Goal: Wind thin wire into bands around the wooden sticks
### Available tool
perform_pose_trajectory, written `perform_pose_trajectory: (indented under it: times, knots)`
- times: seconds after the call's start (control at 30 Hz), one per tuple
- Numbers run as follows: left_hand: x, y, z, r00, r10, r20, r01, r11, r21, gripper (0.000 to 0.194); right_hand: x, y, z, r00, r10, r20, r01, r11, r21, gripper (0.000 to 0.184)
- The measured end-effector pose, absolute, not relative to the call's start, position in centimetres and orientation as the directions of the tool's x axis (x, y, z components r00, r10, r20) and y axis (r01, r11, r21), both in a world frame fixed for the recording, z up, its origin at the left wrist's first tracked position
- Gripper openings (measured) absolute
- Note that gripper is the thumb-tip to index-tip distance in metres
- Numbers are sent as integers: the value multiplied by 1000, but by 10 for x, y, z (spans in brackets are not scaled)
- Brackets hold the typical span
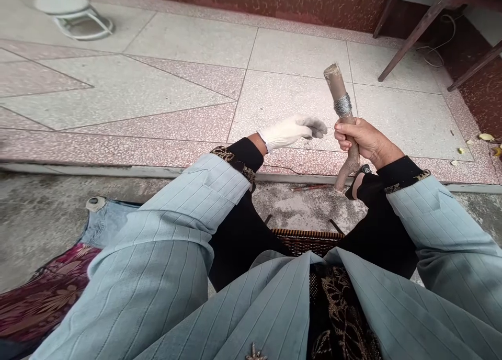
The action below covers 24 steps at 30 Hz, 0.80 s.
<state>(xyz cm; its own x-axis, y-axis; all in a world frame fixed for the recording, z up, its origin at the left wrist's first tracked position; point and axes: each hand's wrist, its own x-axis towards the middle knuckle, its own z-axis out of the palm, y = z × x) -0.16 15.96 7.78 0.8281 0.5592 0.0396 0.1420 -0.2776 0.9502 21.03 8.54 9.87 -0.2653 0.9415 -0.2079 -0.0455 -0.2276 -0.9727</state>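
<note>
My right hand (pixel 364 138), bare, is closed around a crooked wooden stick (pixel 336 82). The stick stands nearly upright, with a sawn top and a bent lower end near the step edge. Silvery wire (pixel 342 105) is wound in several turns around it just above my fist. To the left, my left hand (pixel 295 130) wears a white knit glove with greyish fingertips. Its fingers reach toward the stick, slightly bent and apart from it. Nothing shows in them, though their underside is partly hidden.
A woven seat (pixel 308 239) shows between my knees. Denim and patterned cloth (pixel 58 276) lie at lower left. A thin rod (pixel 311 188) rests on the concrete below the tiled step (pixel 188 150). A white stool (pixel 84 22) stands far left; wooden legs (pixel 415 43) rise at upper right.
</note>
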Motion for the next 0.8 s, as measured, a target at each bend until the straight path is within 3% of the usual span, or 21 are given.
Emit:
perform_pose_trajectory:
  times: [0.13, 0.27, 0.37, 0.6, 0.8]
  knots:
    - [-4, 157, 84, 821, 570, 48, 293, -492, 820, 47, 212, 85, 102, -231, 945, -233, -41, -249, -968, 28]
    - [-1, 155, 85, 820, 572, -1, 376, -538, 755, 48, 210, 85, 104, -175, 950, -260, -90, -278, -956, 29]
    - [1, 156, 82, 779, 626, 38, 348, -482, 804, 47, 210, 85, 105, -165, 954, -249, -101, -268, -958, 29]
    - [5, 153, 72, 726, 669, 160, 75, -308, 948, 31, 208, 84, 107, -184, 958, -219, -157, -248, -956, 36]
    - [9, 147, 76, 701, 701, 133, 222, -391, 893, 40, 205, 84, 105, -172, 958, -230, -186, -261, -947, 41]
